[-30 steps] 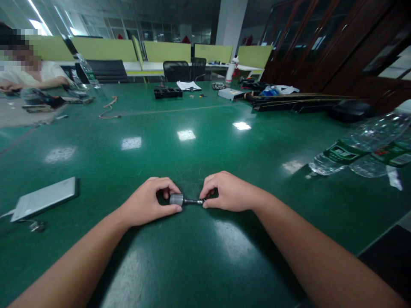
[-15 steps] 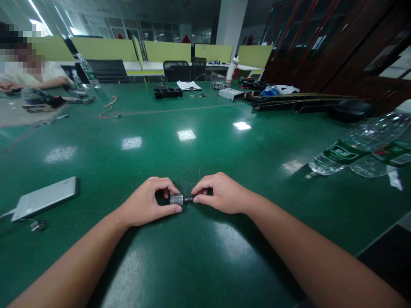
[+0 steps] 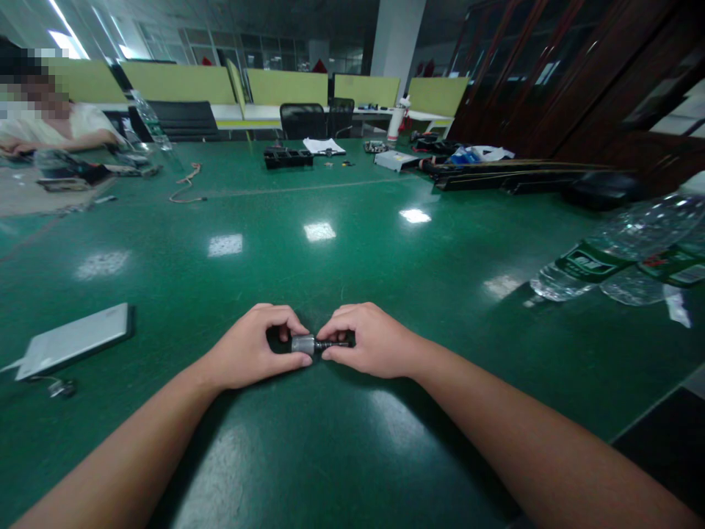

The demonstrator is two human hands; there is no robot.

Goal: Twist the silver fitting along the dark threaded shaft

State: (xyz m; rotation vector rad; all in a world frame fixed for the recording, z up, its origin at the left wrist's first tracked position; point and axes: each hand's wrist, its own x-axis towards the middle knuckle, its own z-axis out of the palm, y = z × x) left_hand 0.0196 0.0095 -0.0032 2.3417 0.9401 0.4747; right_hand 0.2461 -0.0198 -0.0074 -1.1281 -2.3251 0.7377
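"Where is the metal cylinder (image 3: 302, 344)?"

"Low over the worktop (image 3: 374, 257), nearer its near edge than its far edge, between the two hands. I can't tell whether it touches the surface."

"What does the left hand (image 3: 253, 349) do?"

"It grasps the cylinder, thumb on the near side and a finger on the far side."

"And the right hand (image 3: 377, 342)?"

"It pinches at the thin dark rod (image 3: 339, 343) that lies in line with the cylinder, with thumb and fingertips just beside the cylinder's end. Part of the rod shows in the hollow of that hand."

"What else is about?"

"Toward the left edge lies a flat silver box (image 3: 77, 339), a white cable (image 3: 9, 366) running from it. Toward the right edge are two clear bottles with green labels, the front one (image 3: 589, 261) partly covering the back one (image 3: 675, 264)."

"And along the far edge?"

"A black tray (image 3: 288, 159), with white papers (image 3: 324, 147) just beside it and a white flask (image 3: 395, 123) farther right. By the far left corner sits a person (image 3: 82, 125) in a pale top."
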